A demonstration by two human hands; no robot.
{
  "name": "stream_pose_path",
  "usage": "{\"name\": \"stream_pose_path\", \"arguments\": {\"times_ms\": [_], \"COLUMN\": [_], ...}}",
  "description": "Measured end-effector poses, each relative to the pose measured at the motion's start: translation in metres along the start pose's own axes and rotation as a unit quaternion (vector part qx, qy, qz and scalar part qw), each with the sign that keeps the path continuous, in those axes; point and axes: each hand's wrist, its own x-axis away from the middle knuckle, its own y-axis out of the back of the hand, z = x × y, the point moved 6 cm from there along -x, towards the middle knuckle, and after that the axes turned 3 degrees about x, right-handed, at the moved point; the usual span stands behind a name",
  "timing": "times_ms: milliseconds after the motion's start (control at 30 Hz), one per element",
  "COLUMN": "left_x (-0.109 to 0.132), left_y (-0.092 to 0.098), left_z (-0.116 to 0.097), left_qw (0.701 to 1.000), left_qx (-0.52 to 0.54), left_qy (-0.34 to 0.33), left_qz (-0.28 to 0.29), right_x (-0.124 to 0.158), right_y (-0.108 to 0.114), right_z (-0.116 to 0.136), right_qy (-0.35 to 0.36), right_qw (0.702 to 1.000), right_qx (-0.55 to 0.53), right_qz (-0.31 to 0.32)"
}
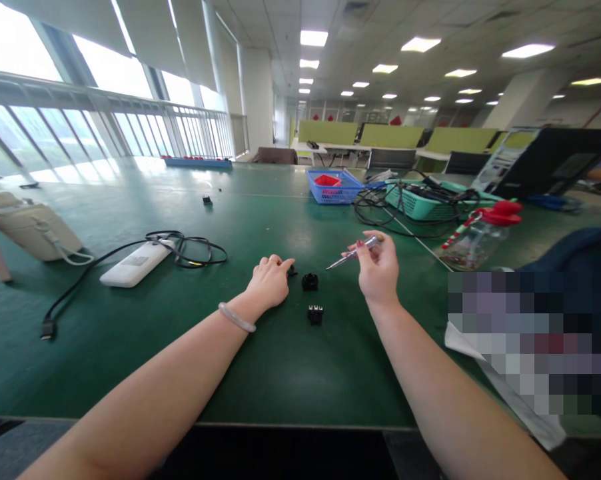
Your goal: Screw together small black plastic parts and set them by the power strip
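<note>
My right hand (379, 270) grips a screwdriver (351, 254) with a clear handle, its thin metal tip pointing left and slightly down. Under the curled fingers of my left hand (270, 281), which wears a pale bangle, is a small black part (292, 271), mostly hidden by the hand. Between the two hands a round black plastic piece (310, 282) lies on the green table (300, 373). Nearer to me lies a black plug-like piece (315, 315) with several bright metal contacts.
Left are a white power bank (138, 263), a black cable (208, 250) and a beige bag (43, 230). Farther back are a blue basket (334, 193), a teal basket (413, 208) of cables and a small black object (207, 200). A red-lidded bottle (478, 240) stands right.
</note>
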Motion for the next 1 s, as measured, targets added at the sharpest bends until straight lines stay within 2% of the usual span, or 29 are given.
{"name": "stream_pose_path", "arguments": {"times_ms": [67, 167, 233, 333, 600, 733, 867, 933, 1000], "left_x": [0.001, 0.0, -0.001, 0.003, 0.04, 0.063, 0.09, 0.105, 0.122], "left_y": [-0.003, -0.003, -0.004, -0.007, -0.002, 0.001, 0.011, 0.02, 0.03], "left_z": [0.001, -0.004, -0.014, -0.036, -0.071, -0.081, -0.068, -0.048, -0.016], "left_qw": [0.999, 0.999, 0.996, 0.986, 0.974, 0.973, 0.975, 0.977, 0.98], "left_qx": [-0.017, 0.02, 0.073, 0.114, 0.116, 0.096, 0.099, 0.103, 0.104], "left_qy": [-0.003, -0.015, -0.047, -0.109, -0.149, -0.175, -0.166, -0.154, -0.126], "left_qz": [0.03, 0.022, 0.022, 0.053, 0.127, 0.113, 0.106, 0.108, 0.109], "right_x": [-0.001, -0.001, 0.0, -0.001, -0.007, -0.006, -0.006, -0.005, -0.005], "right_y": [0.0, -0.004, -0.006, -0.007, 0.004, 0.003, 0.004, 0.004, 0.003], "right_z": [-0.004, -0.009, -0.013, -0.018, -0.029, -0.031, -0.028, -0.026, -0.024], "right_qy": [-0.01, -0.03, -0.043, -0.046, -0.07, -0.075, -0.081, -0.085, -0.089], "right_qw": [1.0, 0.999, 0.997, 0.996, 0.997, 0.996, 0.996, 0.996, 0.995], "right_qx": [0.006, 0.02, 0.032, 0.046, 0.036, 0.036, 0.036, 0.033, 0.027], "right_qz": [0.0, 0.028, 0.048, 0.054, 0.019, 0.025, 0.024, 0.025, 0.027]}}
